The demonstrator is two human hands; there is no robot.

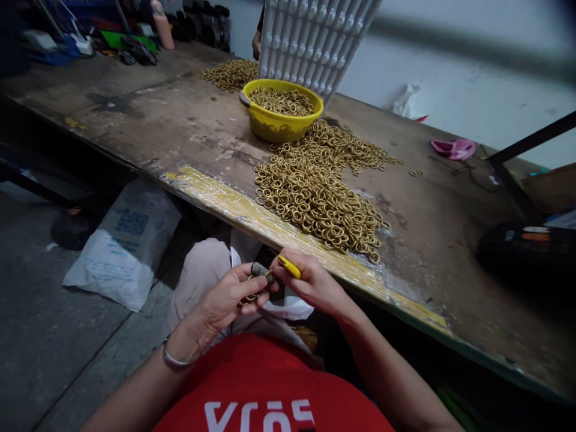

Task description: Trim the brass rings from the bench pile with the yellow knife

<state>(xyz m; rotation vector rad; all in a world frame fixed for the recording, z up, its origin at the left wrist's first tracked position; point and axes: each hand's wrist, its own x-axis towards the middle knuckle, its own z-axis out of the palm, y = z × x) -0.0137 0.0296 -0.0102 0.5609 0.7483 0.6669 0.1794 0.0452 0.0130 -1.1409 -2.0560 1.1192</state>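
Observation:
My left hand [234,294] is closed on a brass ring [250,295] over my lap, its thumb covered by a dark finger cot. My right hand [310,283] pinches a small yellow-handled tool [289,267] whose tip meets the ring. Both hands hover just below the front edge of the wooden workbench [157,120]. A large heap of brass rings [319,186] lies on the bench right above my hands. A yellow bowl [279,123] filled with more rings stands behind the heap.
A second ring pile [230,74] lies beyond the bowl, by another person's hand [256,44]. A white plastic tray [315,36] leans behind the bowl. A white sack [128,240] sits on the floor at left. A pink cloth [453,148] and a dark object [522,246] lie at right.

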